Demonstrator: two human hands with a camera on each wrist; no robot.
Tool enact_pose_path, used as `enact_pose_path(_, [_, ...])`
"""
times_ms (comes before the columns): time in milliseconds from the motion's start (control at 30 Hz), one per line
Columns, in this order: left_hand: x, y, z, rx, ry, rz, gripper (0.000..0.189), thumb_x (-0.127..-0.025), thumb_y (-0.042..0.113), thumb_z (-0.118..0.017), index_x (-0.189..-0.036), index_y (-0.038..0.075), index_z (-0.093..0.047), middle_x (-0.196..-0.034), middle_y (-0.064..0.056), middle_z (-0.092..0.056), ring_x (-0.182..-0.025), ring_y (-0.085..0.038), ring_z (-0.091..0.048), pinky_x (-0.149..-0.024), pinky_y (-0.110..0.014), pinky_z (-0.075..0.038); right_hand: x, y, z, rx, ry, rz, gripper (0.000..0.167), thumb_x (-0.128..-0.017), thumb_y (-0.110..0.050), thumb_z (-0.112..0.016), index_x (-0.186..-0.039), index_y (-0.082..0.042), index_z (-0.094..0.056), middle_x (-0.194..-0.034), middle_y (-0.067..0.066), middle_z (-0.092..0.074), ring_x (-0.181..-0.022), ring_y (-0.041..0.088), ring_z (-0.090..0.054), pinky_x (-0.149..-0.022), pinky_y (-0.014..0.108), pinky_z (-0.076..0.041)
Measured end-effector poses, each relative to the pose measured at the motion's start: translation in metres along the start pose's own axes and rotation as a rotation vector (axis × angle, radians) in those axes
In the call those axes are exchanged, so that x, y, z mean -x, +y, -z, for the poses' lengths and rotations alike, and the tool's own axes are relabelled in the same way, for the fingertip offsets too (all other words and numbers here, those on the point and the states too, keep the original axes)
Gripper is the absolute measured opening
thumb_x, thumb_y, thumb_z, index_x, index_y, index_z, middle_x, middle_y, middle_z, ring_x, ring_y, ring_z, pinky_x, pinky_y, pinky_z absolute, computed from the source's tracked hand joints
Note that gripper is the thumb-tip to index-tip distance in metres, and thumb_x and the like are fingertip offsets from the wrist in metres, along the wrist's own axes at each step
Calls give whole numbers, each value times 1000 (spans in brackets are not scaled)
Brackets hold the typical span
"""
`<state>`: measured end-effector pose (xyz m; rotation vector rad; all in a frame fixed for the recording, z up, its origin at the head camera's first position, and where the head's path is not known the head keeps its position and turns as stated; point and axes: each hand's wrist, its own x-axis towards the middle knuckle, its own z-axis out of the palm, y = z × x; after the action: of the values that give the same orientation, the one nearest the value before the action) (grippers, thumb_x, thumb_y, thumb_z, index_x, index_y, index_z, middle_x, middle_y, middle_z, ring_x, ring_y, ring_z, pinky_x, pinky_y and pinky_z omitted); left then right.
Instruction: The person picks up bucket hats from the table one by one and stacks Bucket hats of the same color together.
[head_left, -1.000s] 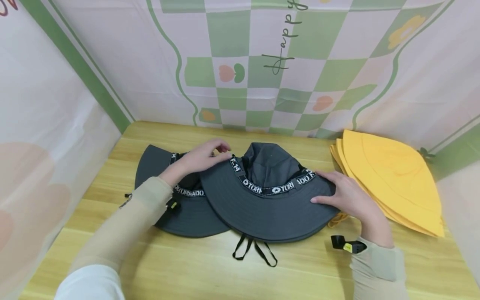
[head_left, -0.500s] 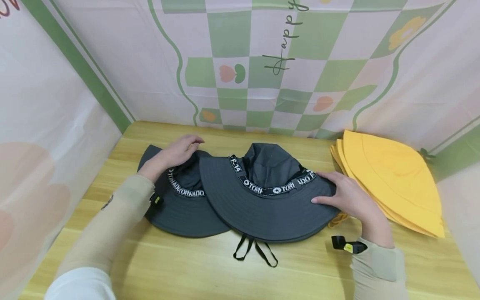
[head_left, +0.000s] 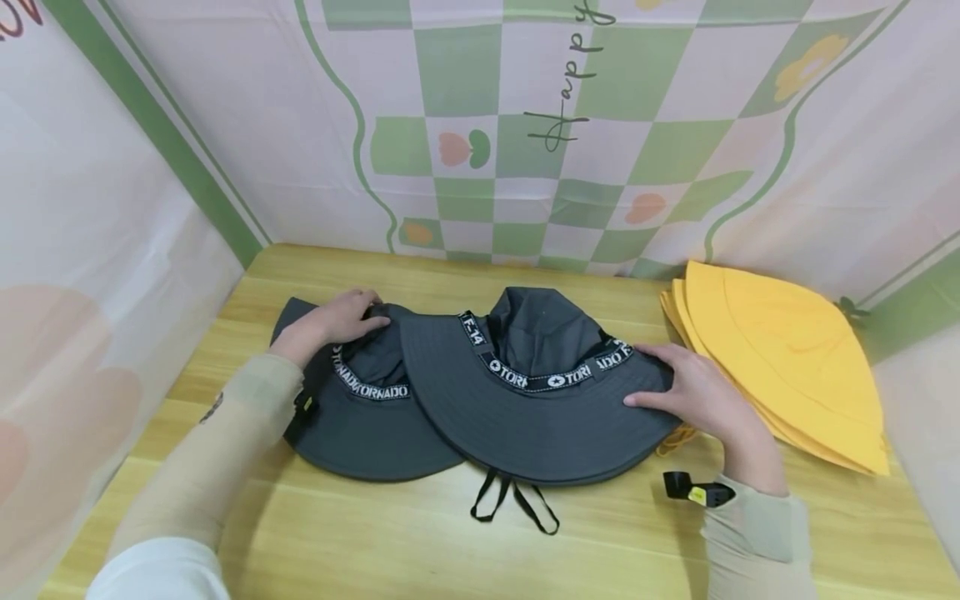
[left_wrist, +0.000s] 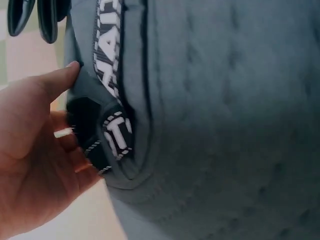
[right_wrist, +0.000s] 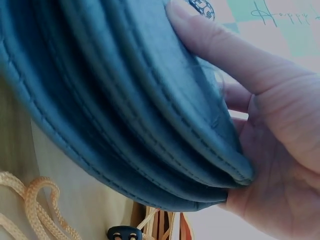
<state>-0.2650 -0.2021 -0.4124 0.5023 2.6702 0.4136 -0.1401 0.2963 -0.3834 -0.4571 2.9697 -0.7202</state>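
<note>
Two dark grey bucket hats with white-lettered black bands lie crown-back on the table, overlapping. At the left hat [head_left: 375, 442], my left hand [head_left: 333, 321] grips the edge by the crown. The left wrist view shows its thumb on the near side of the folded hat edge [left_wrist: 120, 135] and the fingers behind. My right hand [head_left: 701, 392] holds the right hat [head_left: 540, 437] by the right end of its brim, thumb on top. In the right wrist view several layered grey brims [right_wrist: 150, 130] sit between thumb and palm.
Yellow hats [head_left: 787, 358] are stacked at the table's right, beside my right hand. An orange-yellow cord [right_wrist: 42, 200] and a dark toggle [right_wrist: 125, 233] lie under the grey brims. Black straps [head_left: 536, 510] stick out in front. A printed cloth [head_left: 525, 142] hangs behind the table [head_left: 450, 550].
My left hand has left the right hat's edge, moved left, and come down on the left hat, which has shifted slightly. My right hand has kept its hold.
</note>
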Motion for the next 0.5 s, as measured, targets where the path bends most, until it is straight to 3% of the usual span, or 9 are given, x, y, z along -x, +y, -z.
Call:
enact_pose_path(133, [2, -5, 1, 30, 30, -97, 34, -106, 30, -50, -122, 2, -61, -117, -20, -65, -108, -35, -62, -92, -51, -48, 0, 4, 1, -3, -13, -16, 76, -79, -36, -85, -139, 1, -55, -131, 30, -60, -118, 50, -58, -98, 61, -44])
enact_pose_path(267, [8, -9, 8, 81, 87, -122, 32, -107, 30, -48, -121, 5, -61, -116, -18, -66, -109, -35, -62, -93, -52, -47, 0, 7, 3, -4, -20, -37, 77, -80, -35, -85, -139, 2, -54, -131, 32, -59, -119, 51, -56, -100, 62, -42])
enact_pose_path(500, [19, -9, 23, 66, 313, -102, 31, -107, 30, -47, -124, 6, -59, -115, -19, -68, -107, -37, -65, -93, -53, -49, 0, 12, 6, -7, -27, -94, 80, -83, -38, -82, -141, 7, -51, -134, 35, -56, -124, 54, -50, -102, 64, -40])
